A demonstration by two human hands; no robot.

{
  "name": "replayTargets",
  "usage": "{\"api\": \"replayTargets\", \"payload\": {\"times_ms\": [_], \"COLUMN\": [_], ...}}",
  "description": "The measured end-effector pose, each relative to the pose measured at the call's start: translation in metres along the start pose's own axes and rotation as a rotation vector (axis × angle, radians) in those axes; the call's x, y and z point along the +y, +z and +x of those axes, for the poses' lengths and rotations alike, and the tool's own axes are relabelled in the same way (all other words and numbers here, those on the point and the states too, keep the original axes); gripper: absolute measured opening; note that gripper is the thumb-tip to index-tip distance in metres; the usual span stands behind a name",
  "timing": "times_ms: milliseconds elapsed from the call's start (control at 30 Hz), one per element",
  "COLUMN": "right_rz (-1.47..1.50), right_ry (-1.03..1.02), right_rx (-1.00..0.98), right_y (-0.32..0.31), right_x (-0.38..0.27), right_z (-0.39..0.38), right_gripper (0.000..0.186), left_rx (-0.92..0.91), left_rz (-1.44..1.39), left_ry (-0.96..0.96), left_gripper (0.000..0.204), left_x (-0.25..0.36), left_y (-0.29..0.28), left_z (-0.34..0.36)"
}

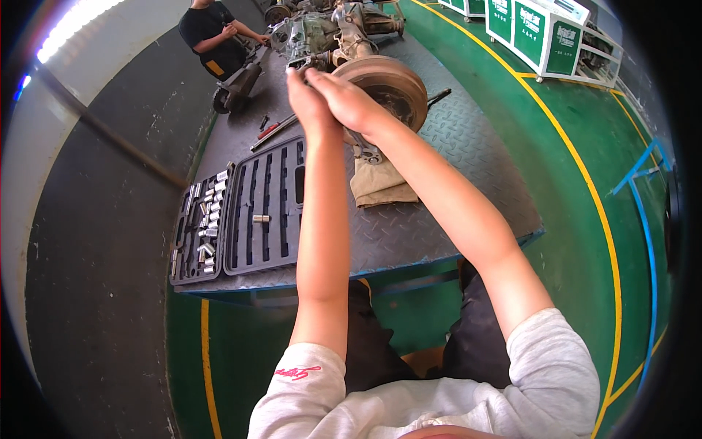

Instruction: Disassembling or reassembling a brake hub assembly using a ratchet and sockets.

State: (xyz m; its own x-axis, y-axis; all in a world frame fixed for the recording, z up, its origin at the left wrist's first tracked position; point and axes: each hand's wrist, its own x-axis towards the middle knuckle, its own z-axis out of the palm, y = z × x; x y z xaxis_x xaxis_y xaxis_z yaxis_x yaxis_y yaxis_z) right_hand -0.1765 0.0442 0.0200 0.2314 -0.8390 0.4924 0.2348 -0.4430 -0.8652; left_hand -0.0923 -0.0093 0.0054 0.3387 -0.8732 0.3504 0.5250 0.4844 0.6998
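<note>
My left hand and my right hand are held close together, palms facing, with the fingers stretched forward. Nothing shows in either hand, though the space between the palms is hidden. Just right of my hands stands a rusty round brake disc or drum, partly covered by my right hand and forearm. Beneath it, a metal joint piece rests by a folded tan cloth. A long metal bar passes behind my left forearm, beside a red-handled tool.
An open black socket case with loose silver sockets lies on the tread-plate table. Greasy axle and gearbox parts stand at the far end, where another person works. Green-and-white cabinets stand at far right.
</note>
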Motion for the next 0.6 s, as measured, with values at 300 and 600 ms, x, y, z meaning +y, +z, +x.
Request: {"api": "replayTargets", "payload": {"times_ms": [300, 600], "right_rz": [-0.373, 0.456], "right_ry": [0.041, 0.111], "right_rx": [0.062, 0.429], "right_y": [-0.025, -0.079], "right_x": [0.009, -0.009], "right_z": [0.005, -0.007], "right_gripper": [0.080, 0.075], "left_rx": [0.347, -0.160], "left_rz": [0.044, 0.078], "left_ry": [-0.049, 0.147], "left_gripper": [0.049, 0.070], "left_x": [0.024, 0.001], "left_y": [-0.014, 0.050], "left_z": [-0.002, -0.029]}}
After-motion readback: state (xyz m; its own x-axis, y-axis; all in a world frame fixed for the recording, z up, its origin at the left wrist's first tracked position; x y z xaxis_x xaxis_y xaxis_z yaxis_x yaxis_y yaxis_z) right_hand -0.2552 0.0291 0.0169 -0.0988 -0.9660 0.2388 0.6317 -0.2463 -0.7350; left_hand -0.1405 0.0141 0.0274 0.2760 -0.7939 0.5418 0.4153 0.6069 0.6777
